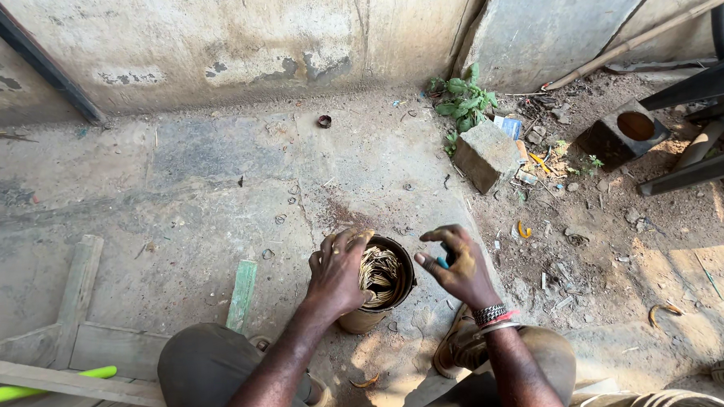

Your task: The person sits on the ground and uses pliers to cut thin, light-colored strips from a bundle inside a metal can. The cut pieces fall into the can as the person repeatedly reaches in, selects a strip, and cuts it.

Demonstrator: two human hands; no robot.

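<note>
Beyond my fingers the concrete floor (217, 176) runs to a stained wall (236, 39), with a grey block (486, 154) off to the far right of them and a wooden frame (70, 350) to the left of my left knee. Between my hands stands a small round tin (381, 295) packed with thin brass-coloured strips (378, 273). My left hand (338, 270) grips its rim, fingers curled over the edge and touching the strips, while my right hand (459, 268) hovers just beside the tin, fingers bent around something small and blue (443, 262).

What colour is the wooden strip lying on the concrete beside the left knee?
Pale green, worn: the wooden strip, seen in the head view.
</note>
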